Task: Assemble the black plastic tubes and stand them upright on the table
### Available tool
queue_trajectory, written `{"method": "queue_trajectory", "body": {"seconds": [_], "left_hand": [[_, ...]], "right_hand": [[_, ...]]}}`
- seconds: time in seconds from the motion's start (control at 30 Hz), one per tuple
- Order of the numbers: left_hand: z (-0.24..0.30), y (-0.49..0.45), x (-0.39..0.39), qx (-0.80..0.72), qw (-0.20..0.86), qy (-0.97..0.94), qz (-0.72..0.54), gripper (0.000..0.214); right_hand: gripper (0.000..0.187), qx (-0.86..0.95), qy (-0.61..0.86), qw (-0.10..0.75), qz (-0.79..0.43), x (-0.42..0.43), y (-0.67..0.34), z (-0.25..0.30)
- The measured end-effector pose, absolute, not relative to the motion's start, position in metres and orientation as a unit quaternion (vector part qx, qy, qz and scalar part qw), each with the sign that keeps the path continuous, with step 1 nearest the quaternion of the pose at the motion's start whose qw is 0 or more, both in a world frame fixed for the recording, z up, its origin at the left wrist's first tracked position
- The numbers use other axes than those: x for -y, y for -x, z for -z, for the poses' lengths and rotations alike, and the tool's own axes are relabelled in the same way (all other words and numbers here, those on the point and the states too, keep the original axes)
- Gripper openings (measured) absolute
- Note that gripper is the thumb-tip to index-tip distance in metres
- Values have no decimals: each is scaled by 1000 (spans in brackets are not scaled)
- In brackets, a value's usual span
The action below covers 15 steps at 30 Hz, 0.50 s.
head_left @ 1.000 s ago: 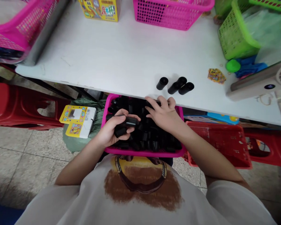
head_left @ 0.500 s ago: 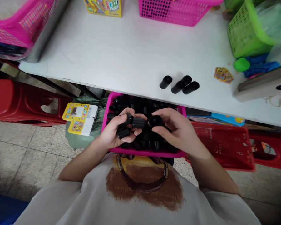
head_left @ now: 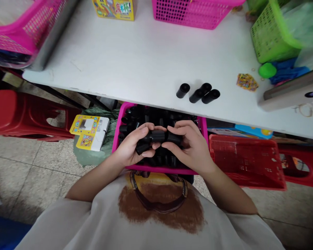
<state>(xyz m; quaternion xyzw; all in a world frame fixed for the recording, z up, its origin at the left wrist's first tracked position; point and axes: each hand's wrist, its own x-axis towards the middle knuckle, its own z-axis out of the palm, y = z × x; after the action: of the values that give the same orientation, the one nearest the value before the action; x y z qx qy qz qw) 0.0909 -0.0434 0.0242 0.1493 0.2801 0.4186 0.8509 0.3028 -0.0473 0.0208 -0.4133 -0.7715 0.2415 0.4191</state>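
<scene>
Over a pink basket [head_left: 159, 170] full of black plastic parts, my left hand [head_left: 131, 144] is closed around black plastic cups. One black cup [head_left: 158, 135] lies sideways along its fingers, and another black piece [head_left: 141, 147] pokes out below. From the other side, my right hand [head_left: 191, 147] pinches a black plastic cup [head_left: 173, 137] between thumb and fingers. The ends of the two sideways cups meet in line; whether one sits inside the other I cannot tell. Fingers partly hide the pieces.
Several black cups [head_left: 197, 95] stand on the white table [head_left: 120, 59] in front. Further back are a yellow box [head_left: 114, 9], a pink basket [head_left: 187, 15] and a green basket [head_left: 273, 34]. A flattened yellow carton [head_left: 87, 130] lies left, a red crate [head_left: 247, 163] right.
My right hand has moved left and brought its cup end-to-end against the cup in my left hand. My left hand has shifted slightly right.
</scene>
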Motion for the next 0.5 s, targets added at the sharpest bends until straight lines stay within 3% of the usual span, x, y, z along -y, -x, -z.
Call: {"method": "queue_trajectory", "body": {"seconds": [0.27, 0.5], "left_hand": [[-21, -97, 50, -374, 819, -236, -365, 47], [-14, -93, 54, -383, 795, -323, -343, 49]], "right_hand": [[44, 851, 325, 322, -257, 47, -295, -20], [28, 815, 359, 375, -256, 46, -297, -17]]}}
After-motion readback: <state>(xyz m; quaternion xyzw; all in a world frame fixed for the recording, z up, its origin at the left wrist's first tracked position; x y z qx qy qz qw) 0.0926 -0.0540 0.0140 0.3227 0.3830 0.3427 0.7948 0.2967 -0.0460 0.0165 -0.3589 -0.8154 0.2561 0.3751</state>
